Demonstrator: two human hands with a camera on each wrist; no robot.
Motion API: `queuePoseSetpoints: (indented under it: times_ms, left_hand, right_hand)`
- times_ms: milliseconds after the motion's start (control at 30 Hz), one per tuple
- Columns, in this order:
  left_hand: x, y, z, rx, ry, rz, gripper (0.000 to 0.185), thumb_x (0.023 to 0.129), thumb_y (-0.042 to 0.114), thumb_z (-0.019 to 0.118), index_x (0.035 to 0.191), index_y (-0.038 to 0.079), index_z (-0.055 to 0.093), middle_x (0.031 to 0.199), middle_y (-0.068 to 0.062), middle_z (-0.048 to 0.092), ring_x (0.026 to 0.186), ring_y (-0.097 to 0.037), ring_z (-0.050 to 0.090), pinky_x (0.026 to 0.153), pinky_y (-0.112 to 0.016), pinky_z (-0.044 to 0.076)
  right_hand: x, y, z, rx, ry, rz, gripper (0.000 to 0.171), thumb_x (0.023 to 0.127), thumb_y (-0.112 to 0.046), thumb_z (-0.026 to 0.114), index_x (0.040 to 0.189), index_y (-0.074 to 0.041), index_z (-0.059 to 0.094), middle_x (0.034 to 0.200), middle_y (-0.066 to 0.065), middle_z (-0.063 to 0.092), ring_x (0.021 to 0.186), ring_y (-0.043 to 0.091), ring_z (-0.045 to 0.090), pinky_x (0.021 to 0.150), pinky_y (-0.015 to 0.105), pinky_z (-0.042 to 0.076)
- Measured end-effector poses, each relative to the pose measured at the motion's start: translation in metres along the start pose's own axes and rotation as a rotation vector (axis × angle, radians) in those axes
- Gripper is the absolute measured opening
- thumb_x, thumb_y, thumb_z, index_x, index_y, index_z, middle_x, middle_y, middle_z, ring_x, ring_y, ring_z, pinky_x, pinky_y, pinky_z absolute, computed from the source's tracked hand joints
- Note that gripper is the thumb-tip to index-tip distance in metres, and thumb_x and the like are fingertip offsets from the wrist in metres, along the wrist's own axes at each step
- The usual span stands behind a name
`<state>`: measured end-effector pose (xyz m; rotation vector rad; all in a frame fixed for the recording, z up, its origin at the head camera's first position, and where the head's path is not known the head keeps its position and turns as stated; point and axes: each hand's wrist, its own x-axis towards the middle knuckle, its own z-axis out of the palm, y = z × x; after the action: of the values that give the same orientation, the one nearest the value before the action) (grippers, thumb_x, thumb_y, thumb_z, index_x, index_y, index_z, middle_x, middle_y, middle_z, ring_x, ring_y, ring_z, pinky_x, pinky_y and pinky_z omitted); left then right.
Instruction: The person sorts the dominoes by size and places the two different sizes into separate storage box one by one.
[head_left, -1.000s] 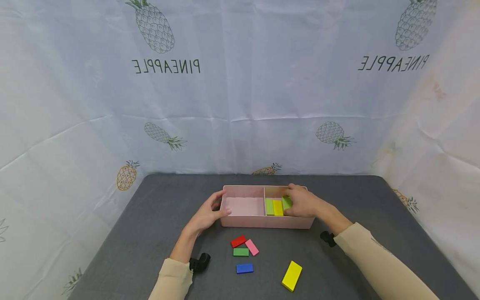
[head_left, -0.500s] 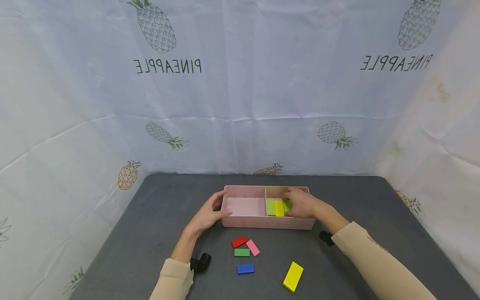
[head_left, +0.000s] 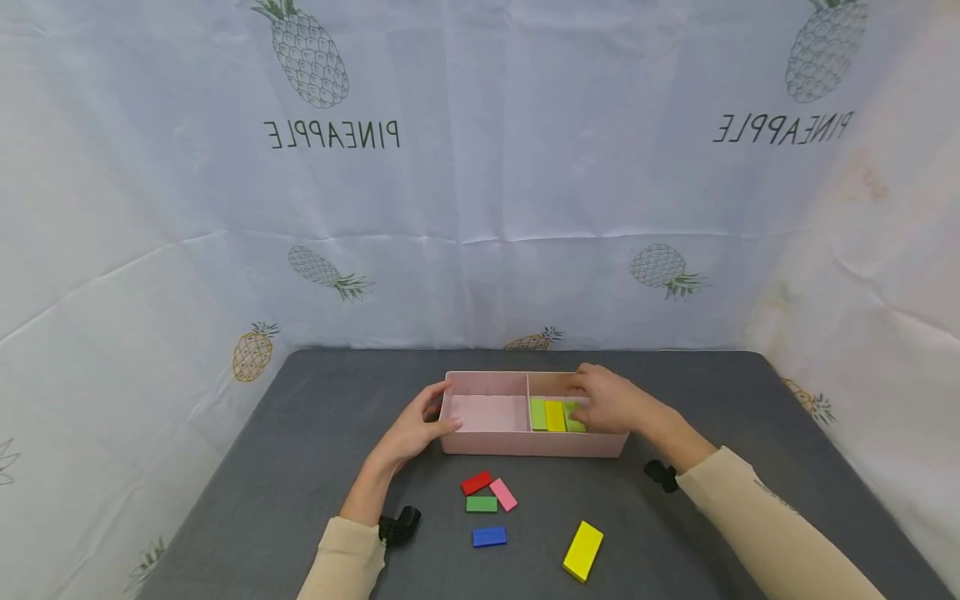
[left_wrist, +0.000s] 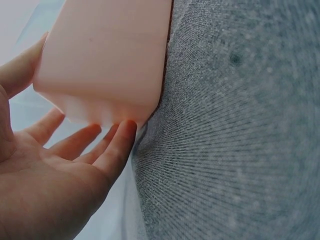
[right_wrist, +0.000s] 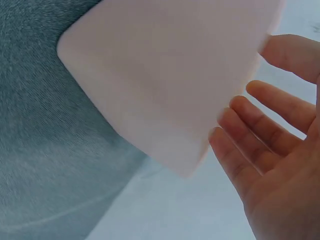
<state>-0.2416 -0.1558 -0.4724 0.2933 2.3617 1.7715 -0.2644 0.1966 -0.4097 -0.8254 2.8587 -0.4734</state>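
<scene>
Pink box (head_left: 483, 442): it sits on the dark worktop (head_left: 337, 417), close to the far edge and about midway between the left and right edges; a divider (head_left: 528, 404) splits it in two.
Left hand (head_left: 408, 432): you grip the box's left end, thumb on the near-left corner of the rim, fingers against the end wall.
Right hand (head_left: 613, 402): you have it over the box's right end, fingers fairly straight and spread wide, thumb inside the right compartment.
Light green block (head_left: 573, 424): it lies in that compartment, rightmost of three, partly covered by your right thumb; whether the thumb presses it, I cannot tell.
Its neighbours: to its left, a slim yellow block (head_left: 555, 416), then a second green block (head_left: 538, 414).
Loose blocks: between you and the box, a red block (head_left: 476, 482) and a pink block (head_left: 503, 494) lie just beside a dark green block (head_left: 482, 504); nearer you, a blue block (head_left: 489, 537), then a large yellow block (head_left: 582, 552) toward the right edge.
</scene>
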Motion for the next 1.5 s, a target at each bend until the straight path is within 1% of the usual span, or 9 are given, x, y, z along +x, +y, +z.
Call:
queuePoseSetpoints:
  times_ms: [133, 300, 567, 767, 900, 1033, 1133, 1267, 1500]
  left_hand:
    - [0.0, 0.0, -0.001, 0.008, -0.002, 0.0, 0.075, 0.093, 0.015, 0.075, 0.157, 0.011, 0.036, 0.163, -0.013, 0.031, 0.143, -0.04, 0.04, 0.109, -0.06, 0.038]
    - [-0.001, 0.0, -0.002, 0.014, -0.011, 0.0, 0.075, 0.094, 0.016, 0.074, 0.158, 0.009, 0.035, 0.163, -0.015, 0.03, 0.143, -0.041, 0.038, 0.11, -0.061, 0.037]
    - [-0.001, 0.0, -0.002, 0.008, -0.021, 0.003, 0.076, 0.094, 0.015, 0.074, 0.158, 0.009, 0.033, 0.164, -0.015, 0.028, 0.145, -0.042, 0.035, 0.11, -0.06, 0.036]
    - [-0.002, 0.001, -0.003, 0.01, -0.026, 0.007, 0.077, 0.094, 0.019, 0.075, 0.158, 0.009, 0.034, 0.164, -0.015, 0.028, 0.145, -0.042, 0.036, 0.111, -0.061, 0.036]
    - [0.0, 0.0, -0.002, 0.015, -0.018, 0.004, 0.075, 0.095, 0.016, 0.074, 0.158, 0.009, 0.034, 0.164, -0.016, 0.028, 0.144, -0.043, 0.036, 0.11, -0.062, 0.035]
    - [0.001, -0.001, -0.001, 0.013, -0.013, 0.0, 0.075, 0.095, 0.01, 0.071, 0.158, 0.004, 0.031, 0.164, -0.021, 0.026, 0.145, -0.047, 0.033, 0.11, -0.064, 0.033]
    - [0.001, 0.0, -0.001, 0.017, -0.011, -0.004, 0.074, 0.096, 0.008, 0.07, 0.158, 0.002, 0.03, 0.164, -0.022, 0.025, 0.145, -0.048, 0.032, 0.111, -0.064, 0.033]
    - [0.001, 0.0, -0.002, 0.013, -0.017, -0.003, 0.074, 0.095, 0.012, 0.072, 0.158, 0.007, 0.033, 0.164, -0.018, 0.028, 0.145, -0.044, 0.034, 0.111, -0.062, 0.034]
    - [0.0, 0.0, -0.002, 0.007, -0.022, 0.013, 0.075, 0.094, 0.015, 0.074, 0.157, 0.008, 0.035, 0.163, -0.018, 0.03, 0.143, -0.044, 0.038, 0.109, -0.062, 0.037]
  right_hand:
    - [-0.008, -0.008, -0.007, -0.026, 0.047, -0.009, 0.044, 0.091, -0.023, 0.075, 0.127, 0.0, 0.068, 0.118, 0.014, 0.061, 0.103, 0.028, 0.058, 0.086, 0.047, 0.052]
    - [-0.02, -0.018, -0.014, -0.04, 0.099, 0.002, 0.043, 0.09, -0.027, 0.078, 0.126, -0.005, 0.07, 0.117, 0.009, 0.062, 0.105, 0.026, 0.058, 0.084, 0.046, 0.054]
    - [-0.042, -0.033, -0.019, -0.062, 0.169, -0.019, 0.037, 0.09, -0.028, 0.078, 0.121, -0.01, 0.072, 0.117, 0.007, 0.064, 0.105, 0.025, 0.059, 0.084, 0.046, 0.055]
    - [-0.059, -0.043, -0.019, -0.077, 0.216, -0.029, 0.036, 0.09, -0.028, 0.077, 0.12, -0.01, 0.071, 0.126, 0.009, 0.064, 0.115, 0.03, 0.06, 0.088, 0.05, 0.055]
    - [-0.069, -0.048, -0.018, -0.098, 0.247, -0.053, 0.034, 0.088, -0.026, 0.079, 0.116, -0.009, 0.071, 0.119, 0.007, 0.066, 0.108, 0.027, 0.063, 0.084, 0.047, 0.057]
    - [-0.078, -0.053, -0.014, -0.125, 0.269, -0.08, 0.032, 0.085, -0.025, 0.082, 0.112, -0.012, 0.072, 0.112, 0.003, 0.067, 0.1, 0.021, 0.063, 0.079, 0.041, 0.058]
    - [-0.085, -0.056, -0.009, -0.145, 0.277, -0.099, 0.03, 0.084, -0.027, 0.083, 0.11, -0.014, 0.072, 0.107, -0.001, 0.066, 0.092, 0.014, 0.061, 0.074, 0.035, 0.057]
    - [-0.093, -0.059, 0.001, -0.126, 0.268, -0.11, 0.03, 0.084, -0.03, 0.083, 0.108, -0.016, 0.071, 0.104, -0.005, 0.064, 0.083, 0.01, 0.06, 0.068, 0.029, 0.054]
    - [-0.103, -0.065, 0.019, -0.1, 0.217, -0.096, 0.034, 0.085, -0.034, 0.082, 0.113, -0.017, 0.072, 0.108, -0.007, 0.066, 0.089, 0.009, 0.062, 0.072, 0.032, 0.056]
